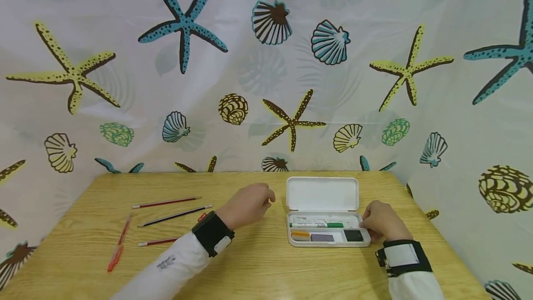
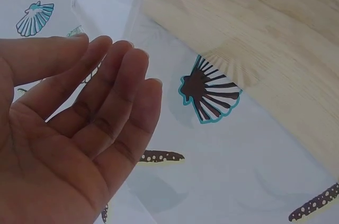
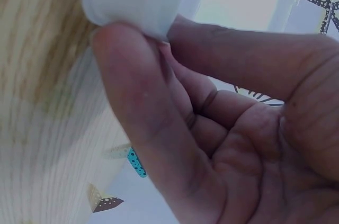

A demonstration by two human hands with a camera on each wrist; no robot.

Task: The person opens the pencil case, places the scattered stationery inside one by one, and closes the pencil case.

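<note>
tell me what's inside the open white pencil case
The pencil case holds a green-capped marker along the back, with an orange piece, a purple-grey piece and a black piece in front. The right hand covers its right end.

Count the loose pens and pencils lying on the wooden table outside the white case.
5: upper red pencil, dark pencil below it, lower red pencil, orange-red pen farthest left, and a red tip mostly hidden behind the left wrist.
</note>
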